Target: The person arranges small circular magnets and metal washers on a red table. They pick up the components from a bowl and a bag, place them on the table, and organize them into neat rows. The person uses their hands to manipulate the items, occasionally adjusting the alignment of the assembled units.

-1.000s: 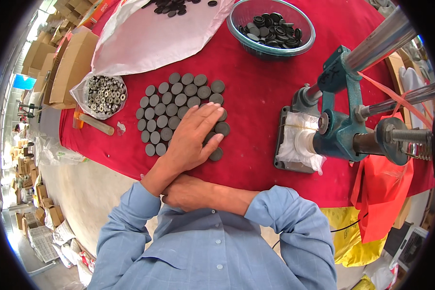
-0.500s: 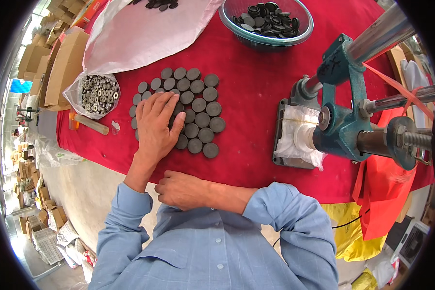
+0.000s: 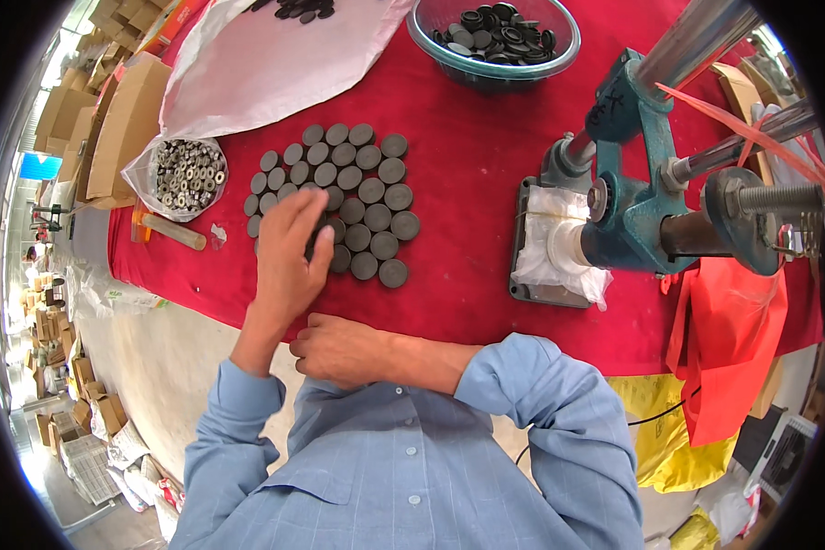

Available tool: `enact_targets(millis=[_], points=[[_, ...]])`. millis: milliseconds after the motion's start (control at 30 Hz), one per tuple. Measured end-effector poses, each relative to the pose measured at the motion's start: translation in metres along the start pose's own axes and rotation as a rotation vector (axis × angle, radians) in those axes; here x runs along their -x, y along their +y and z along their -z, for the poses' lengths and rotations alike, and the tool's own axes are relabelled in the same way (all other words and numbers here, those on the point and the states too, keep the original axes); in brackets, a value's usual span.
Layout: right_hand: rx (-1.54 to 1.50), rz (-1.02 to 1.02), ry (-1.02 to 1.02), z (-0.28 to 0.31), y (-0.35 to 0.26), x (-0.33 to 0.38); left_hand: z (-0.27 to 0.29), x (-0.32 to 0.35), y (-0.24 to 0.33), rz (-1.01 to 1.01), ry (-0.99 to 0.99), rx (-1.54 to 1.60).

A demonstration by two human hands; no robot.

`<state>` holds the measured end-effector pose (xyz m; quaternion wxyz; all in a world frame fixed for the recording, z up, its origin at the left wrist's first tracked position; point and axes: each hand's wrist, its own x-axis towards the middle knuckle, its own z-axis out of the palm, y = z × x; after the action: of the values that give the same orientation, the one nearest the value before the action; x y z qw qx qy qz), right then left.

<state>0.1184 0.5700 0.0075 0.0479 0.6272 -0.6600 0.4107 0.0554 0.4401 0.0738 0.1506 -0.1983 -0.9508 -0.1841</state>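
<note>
Dark grey round caps (image 3: 376,217) lie flat in a close cluster on the red cloth. Over the cluster's near left side hovers my left hand (image 3: 293,247), fingers stretched forward and thumb apart, with nothing visible in it. It hides some of the caps beneath, and whether its fingertips touch any I cannot tell. My right hand (image 3: 339,353) rests at the table's near edge with its fingers curled in, just below the left wrist. No object shows in it.
A clear bowl of black caps (image 3: 500,69) stands at the back. Left are a bag of metal rings (image 3: 188,179), a pale tube (image 3: 174,231) and a cardboard box (image 3: 128,133). A white sheet (image 3: 275,64) lies behind; a green press (image 3: 637,206) stands right, beside a red bag (image 3: 729,348).
My left hand has lifted a little from the caps and drawn slightly back, its fingers closer together. My right hand stays curled at the edge. The view has shifted slightly.
</note>
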Motion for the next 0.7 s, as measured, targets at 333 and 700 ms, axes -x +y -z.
enact_targets(millis=[333, 700], points=[[0.026, -0.084, 0.043, -0.030, 0.000, 0.006, -0.006, -0.010, 0.046, -0.174, -0.164, -0.018], [0.031, -0.128, -0.101, -0.007, -0.007, 0.005, -0.015, -0.011, 0.040, -0.059, -0.064, 0.029]])
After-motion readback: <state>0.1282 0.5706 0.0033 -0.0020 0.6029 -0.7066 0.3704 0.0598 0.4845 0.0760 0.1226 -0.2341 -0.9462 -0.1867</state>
